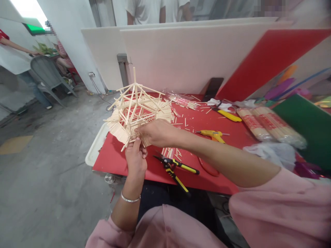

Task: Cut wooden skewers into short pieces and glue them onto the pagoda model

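Stick roof model held between left hand and right hand.

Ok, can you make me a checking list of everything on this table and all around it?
Surface: red sheet laid over a white tabletop.
Job's things: stick house, held up over the table's left end.
Clutter: cut stick bits, black-and-yellow cutters, yellow glue gun, wrapped stick bundles.
Fingers: left hand grips the house's lower edge from below; right hand holds it from the right.
Cables: thin cable on the floor by the wall.
Surroundings: white boards behind the table, grey chair, people standing beyond.
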Motion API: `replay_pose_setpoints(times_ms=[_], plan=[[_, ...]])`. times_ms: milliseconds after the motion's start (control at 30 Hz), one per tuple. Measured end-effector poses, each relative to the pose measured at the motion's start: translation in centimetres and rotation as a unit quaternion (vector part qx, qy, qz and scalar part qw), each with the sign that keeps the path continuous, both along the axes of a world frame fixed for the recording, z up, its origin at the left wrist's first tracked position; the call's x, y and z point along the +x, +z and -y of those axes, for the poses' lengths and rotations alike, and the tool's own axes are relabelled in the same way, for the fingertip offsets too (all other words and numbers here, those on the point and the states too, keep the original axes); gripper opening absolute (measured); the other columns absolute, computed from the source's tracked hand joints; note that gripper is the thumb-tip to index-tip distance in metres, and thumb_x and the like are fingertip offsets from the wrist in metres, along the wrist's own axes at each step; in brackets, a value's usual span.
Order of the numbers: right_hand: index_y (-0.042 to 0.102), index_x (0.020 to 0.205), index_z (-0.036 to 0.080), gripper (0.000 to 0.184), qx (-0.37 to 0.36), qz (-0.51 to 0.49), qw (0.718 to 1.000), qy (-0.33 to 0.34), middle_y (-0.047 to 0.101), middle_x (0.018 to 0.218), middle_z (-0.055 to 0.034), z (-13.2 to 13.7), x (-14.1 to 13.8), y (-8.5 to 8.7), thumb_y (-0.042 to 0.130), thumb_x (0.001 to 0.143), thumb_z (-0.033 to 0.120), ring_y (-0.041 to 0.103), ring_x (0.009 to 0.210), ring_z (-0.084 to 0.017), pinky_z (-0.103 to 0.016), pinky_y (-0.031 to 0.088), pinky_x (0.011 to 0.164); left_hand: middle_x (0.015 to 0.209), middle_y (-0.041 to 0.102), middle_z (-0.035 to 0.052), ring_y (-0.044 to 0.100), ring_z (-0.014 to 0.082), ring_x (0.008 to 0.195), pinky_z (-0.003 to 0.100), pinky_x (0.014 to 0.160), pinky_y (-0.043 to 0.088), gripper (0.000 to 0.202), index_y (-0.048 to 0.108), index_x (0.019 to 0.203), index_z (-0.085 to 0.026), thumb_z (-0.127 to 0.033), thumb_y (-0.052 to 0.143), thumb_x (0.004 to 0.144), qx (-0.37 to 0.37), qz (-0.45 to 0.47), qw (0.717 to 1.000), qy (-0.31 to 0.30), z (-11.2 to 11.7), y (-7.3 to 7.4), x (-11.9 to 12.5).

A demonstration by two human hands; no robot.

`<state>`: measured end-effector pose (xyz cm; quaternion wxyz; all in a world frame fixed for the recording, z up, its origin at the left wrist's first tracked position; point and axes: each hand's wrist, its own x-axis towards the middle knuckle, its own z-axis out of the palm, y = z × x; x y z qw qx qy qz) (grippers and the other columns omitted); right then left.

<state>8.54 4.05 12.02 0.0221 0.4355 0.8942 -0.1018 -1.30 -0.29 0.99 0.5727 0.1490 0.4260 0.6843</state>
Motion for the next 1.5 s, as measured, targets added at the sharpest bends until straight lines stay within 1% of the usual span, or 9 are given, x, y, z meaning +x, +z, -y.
replay_pose_setpoints(times_ms=[133,267,400,533,733,967,1133,1300,1500], plan=[[0.069,0.092,0.022,0.019,0.001,-0.011,1.000,0.005,0.072,0.092,-0.0053,-0.04,-0.05,-0.32,0.054,0.081,0.025,0.061,0.077,-0.018,-0.027,0.030,0.058,0.050,0.049,-0.0085,0.040,0.0032,0.035,0.016,0.033,0.022,0.028,0.056,0.074,-0.017,-0.032,0.077,0.063,0.002,-0.003,1.000,-0.004,0.04,0.02,0.00],[0.068,0.097,0.023,0.022,0.002,-0.003,1.000,0.005,0.072,0.094,-0.0055,-0.01,-0.08,-0.21,0.051,0.082,0.023,0.062,0.079,-0.018,-0.027,0.031,0.060,0.050,0.050,-0.0081,0.041,0.0036,0.036,0.016,0.034,0.023,0.027,0.056,0.074,-0.017,-0.032,0.077,0.064,0.012,-0.009,1.000,-0.005,0.09,-0.09,-0.02],[0.068,0.100,0.023,0.024,-0.004,0.008,1.000,0.009,0.072,0.097,-0.0055,0.04,-0.07,0.02,0.051,0.082,0.024,0.063,0.082,-0.019,-0.026,0.032,0.061,0.049,0.050,-0.0076,0.040,0.0037,0.035,0.016,0.034,0.022,0.026,0.056,0.073,-0.017,-0.033,0.076,0.065,0.020,-0.011,1.000,-0.007,0.04,-0.18,0.02],[0.067,0.097,0.023,0.022,-0.006,0.000,1.000,0.014,0.073,0.097,-0.0045,0.02,-0.11,0.00,0.050,0.082,0.021,0.062,0.083,-0.018,-0.026,0.032,0.060,0.050,0.052,-0.0068,0.041,0.0034,0.035,0.016,0.034,0.021,0.026,0.057,0.072,-0.017,-0.032,0.076,0.065,0.024,-0.009,1.000,-0.011,-0.05,-0.19,0.07],[0.065,0.091,0.021,0.019,-0.009,-0.006,1.000,0.008,0.073,0.093,-0.0041,0.05,-0.21,-0.20,0.050,0.080,0.018,0.063,0.081,-0.017,-0.025,0.031,0.060,0.051,0.053,-0.0066,0.041,0.0027,0.035,0.016,0.035,0.020,0.026,0.057,0.071,-0.017,-0.033,0.076,0.065,0.030,-0.004,1.000,-0.008,0.02,-0.24,0.09],[0.066,0.096,0.022,0.021,0.005,-0.015,1.000,0.005,0.073,0.094,-0.0051,0.14,-0.13,-0.24,0.050,0.083,0.022,0.064,0.081,-0.018,-0.026,0.030,0.059,0.050,0.051,-0.0072,0.042,0.0031,0.034,0.017,0.034,0.020,0.031,0.052,0.066,-0.017,-0.037,0.077,0.064,0.019,-0.004,1.000,-0.009,0.21,-0.37,0.10],[0.067,0.090,0.022,0.019,-0.009,-0.012,1.000,-0.001,0.073,0.090,-0.0039,0.25,-0.25,-0.18,0.049,0.084,0.022,0.063,0.079,-0.018,-0.026,0.030,0.059,0.049,0.051,-0.0069,0.043,0.0036,0.034,0.017,0.034,0.021,0.031,0.052,0.065,-0.017,-0.038,0.076,0.064,0.007,-0.003,1.000,-0.012,0.26,-0.62,0.02],[0.068,0.095,0.022,0.022,0.004,-0.013,1.000,0.001,0.073,0.092,-0.0058,0.11,-0.25,-0.56,0.049,0.084,0.023,0.062,0.080,-0.018,-0.026,0.031,0.060,0.044,0.043,-0.0090,0.039,0.0037,0.034,0.016,0.034,0.021,0.034,0.046,0.060,-0.018,-0.035,0.075,0.065,-0.005,-0.010,1.000,-0.008,0.35,-0.52,-0.03],[0.065,0.087,0.022,0.016,-0.002,-0.018,1.000,0.005,0.072,0.088,-0.0031,0.10,-0.21,-0.56,0.049,0.084,0.022,0.061,0.077,-0.017,-0.026,0.030,0.058,0.044,0.045,-0.0077,0.038,0.0040,0.033,0.017,0.033,0.020,0.031,0.047,0.059,-0.018,-0.035,0.072,0.066,-0.010,-0.028,1.000,-0.005,0.01,-0.64,-0.03]])
